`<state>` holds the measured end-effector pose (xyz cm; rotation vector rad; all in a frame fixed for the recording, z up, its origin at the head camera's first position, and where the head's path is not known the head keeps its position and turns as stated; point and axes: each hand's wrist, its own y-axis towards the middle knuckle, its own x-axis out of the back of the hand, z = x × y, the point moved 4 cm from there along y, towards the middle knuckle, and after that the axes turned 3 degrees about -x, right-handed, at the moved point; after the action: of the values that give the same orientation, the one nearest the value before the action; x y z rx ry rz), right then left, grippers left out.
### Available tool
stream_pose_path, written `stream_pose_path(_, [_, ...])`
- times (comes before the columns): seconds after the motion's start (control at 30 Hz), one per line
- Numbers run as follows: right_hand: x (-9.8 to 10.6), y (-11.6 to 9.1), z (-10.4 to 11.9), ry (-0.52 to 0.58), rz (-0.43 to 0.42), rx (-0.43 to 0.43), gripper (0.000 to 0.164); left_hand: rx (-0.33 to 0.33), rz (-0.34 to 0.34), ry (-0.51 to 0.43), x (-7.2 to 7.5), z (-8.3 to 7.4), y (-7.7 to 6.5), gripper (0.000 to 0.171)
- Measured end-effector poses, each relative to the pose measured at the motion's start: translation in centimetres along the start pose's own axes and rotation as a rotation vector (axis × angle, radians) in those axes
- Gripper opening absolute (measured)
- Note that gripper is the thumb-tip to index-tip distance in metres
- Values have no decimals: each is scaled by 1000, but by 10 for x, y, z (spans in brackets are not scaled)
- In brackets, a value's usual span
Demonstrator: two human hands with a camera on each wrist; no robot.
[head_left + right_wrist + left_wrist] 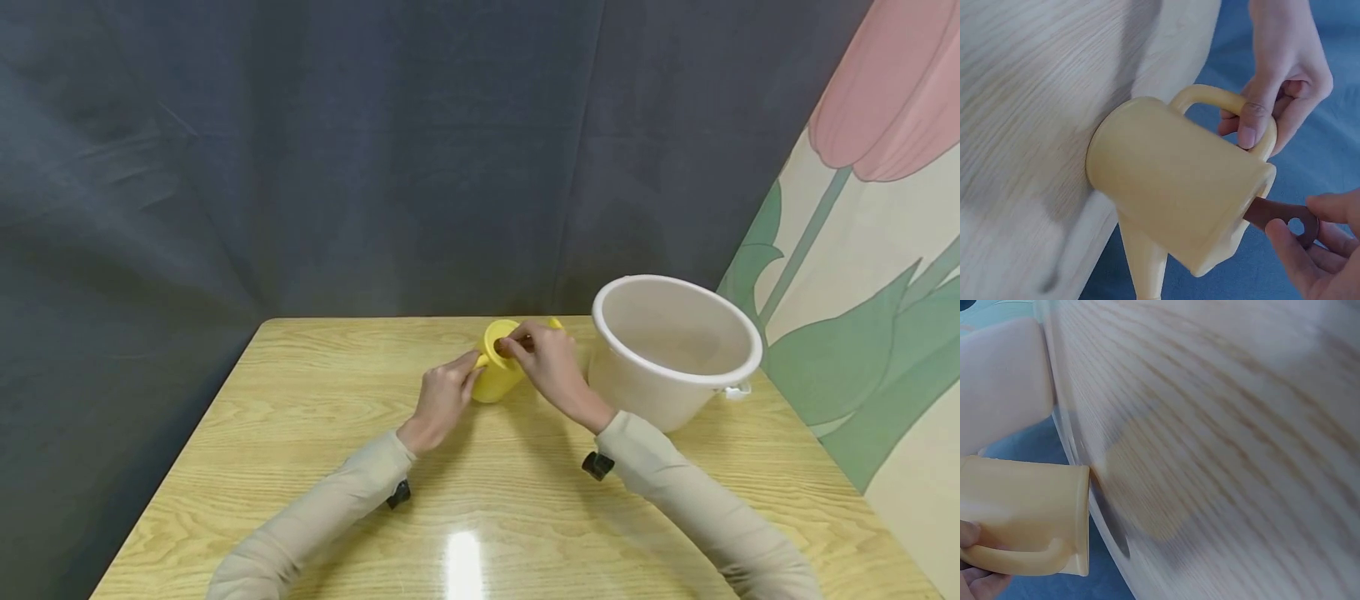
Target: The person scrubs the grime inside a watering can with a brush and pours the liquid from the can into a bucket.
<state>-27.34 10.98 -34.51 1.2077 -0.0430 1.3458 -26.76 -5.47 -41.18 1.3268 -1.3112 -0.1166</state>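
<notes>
The yellow watering can (491, 387) was near the middle of the head view, by the far edge of the counter (300, 442). A flat brown strip (1263, 211) poked partly into its top. The left hand (440, 398) had its grip curled round the handle (1210, 94), probably to keep the can steady. The right hand (553, 367) pinched the strip in a tight little grip at the end with a hole, maybe so the other end could fit inside. A white bucket (637, 392) stood upright to the right.
</notes>
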Motion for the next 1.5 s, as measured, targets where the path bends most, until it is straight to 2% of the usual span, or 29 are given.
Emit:
stream_pose_path(0.2, [3,3,0,41,10,-58,9,-8,-21,-3,0,1,0,6])
stream_pose_path(0.37, [4,-1,-3,27,29,-106,6,-12,-15,-5,-1,-1,-2,9])
stream_pose_path(0.73, [7,3,1,-11,63,-128,8,4,-9,-20,1,0,0,5])
stream_pose_path(0.93, [6,3,-3,8,54,-160,16,6,-9,-10,-1,1,-1,4])
stream_pose_path(1.1, [5,2,-6,48,49,-166,16,9,-11,-6,0,1,-1,6])
stream_pose_path(1.33, [6,1,-10,179,44,-245,22,-11,-14,-25,-1,-1,-2,5])
stream_pose_path(1.5, [12,2,-7,236,28,-261,22,-7,-21,-14,-1,0,-2,3])
